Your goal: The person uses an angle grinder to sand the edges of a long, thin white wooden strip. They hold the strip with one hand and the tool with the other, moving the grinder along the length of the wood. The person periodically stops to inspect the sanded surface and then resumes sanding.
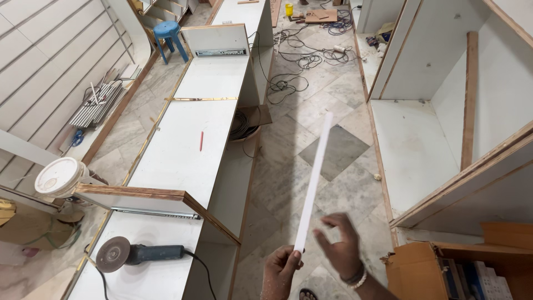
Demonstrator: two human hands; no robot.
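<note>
My left hand (281, 271) grips the near end of a long, thin white strip (314, 178) that points up and away over the floor. My right hand (340, 244) hovers just right of the strip's lower end, thumb and fingers curled apart, holding nothing. A bangle sits on that wrist. Both hands are at the bottom centre of the head view, above the marble floor (311, 116).
A long white counter (183, 139) runs along the left, with a red pencil (201, 140) and an angle grinder (136, 254) on it. A white bucket (59, 176) stands far left, a blue stool (169, 34) at the back. Cables (294, 61) litter the floor. White cabinet carcasses (422, 144) and a cardboard box (444, 269) stand right.
</note>
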